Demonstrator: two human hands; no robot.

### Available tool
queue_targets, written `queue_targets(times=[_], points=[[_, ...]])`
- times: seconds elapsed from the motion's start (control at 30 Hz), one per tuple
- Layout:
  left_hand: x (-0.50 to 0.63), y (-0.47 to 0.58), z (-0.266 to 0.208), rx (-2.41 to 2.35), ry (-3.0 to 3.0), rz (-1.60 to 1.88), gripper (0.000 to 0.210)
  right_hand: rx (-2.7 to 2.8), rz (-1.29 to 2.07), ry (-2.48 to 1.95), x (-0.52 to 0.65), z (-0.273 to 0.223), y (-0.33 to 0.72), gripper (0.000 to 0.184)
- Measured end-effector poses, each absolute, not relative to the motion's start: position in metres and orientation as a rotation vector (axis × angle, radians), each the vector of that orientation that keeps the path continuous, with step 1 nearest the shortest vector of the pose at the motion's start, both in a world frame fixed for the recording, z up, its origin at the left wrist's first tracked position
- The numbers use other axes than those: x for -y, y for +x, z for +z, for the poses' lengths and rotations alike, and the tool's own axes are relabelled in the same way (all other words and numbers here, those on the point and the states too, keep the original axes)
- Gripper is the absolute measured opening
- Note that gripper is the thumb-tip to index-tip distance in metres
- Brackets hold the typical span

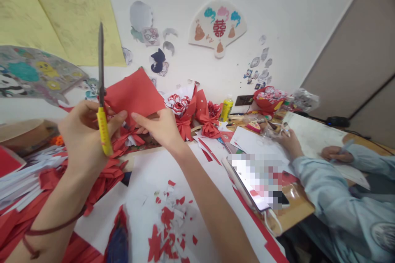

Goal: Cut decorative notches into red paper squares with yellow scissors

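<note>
My left hand (83, 131) is closed around yellow-handled scissors (104, 131), whose dark blades point straight up. Its thumb and fingertips also meet at the lower left edge of a red sheet of paper (135, 94). From the other side, my right hand (162, 127) pinches the sheet's lower edge between thumb and fingers. The paper is held up in front of the wall, tilted, with one corner upward. Below my hands, red and white paper scraps (168, 222) are scattered over a white sheet (145, 172).
Red-wrapped paper flowers (179, 107) and a yellow bottle (226, 107) stand along the wall. Cut red and white strips (33, 176) pile up at left. A lit tablet (247, 176) lies right of my arm. Beside it, a person in a light blue sleeve (324, 189) holds a pen.
</note>
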State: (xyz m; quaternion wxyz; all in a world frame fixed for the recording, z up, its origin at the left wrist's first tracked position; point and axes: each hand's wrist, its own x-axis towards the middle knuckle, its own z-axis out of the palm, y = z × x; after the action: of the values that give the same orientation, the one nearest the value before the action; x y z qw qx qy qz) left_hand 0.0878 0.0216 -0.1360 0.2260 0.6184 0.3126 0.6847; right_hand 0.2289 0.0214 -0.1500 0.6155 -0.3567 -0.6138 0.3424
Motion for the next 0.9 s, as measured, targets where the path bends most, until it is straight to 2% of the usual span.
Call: queue_targets(times=[0.27, 0.5, 0.9], points=[[-0.0164, 0.092, -0.1297, -0.829, 1.596, 1.876, 0.033, 1.448, 0.741, -0.891, -0.0164, -0.1451, 0.2303, 0.038], [-0.0171, 0.0893, -0.1304, -0.8, 1.606, 1.843, 0.032, 1.457, 0.684, -0.867, -0.0181, -0.1479, 0.2297, 0.035], [-0.0159, 0.0837, -0.1279, -0.763, 1.593, 1.815, 0.033, 1.471, 0.688, -0.912, -0.0123, -0.1424, 0.2282, 0.043]])
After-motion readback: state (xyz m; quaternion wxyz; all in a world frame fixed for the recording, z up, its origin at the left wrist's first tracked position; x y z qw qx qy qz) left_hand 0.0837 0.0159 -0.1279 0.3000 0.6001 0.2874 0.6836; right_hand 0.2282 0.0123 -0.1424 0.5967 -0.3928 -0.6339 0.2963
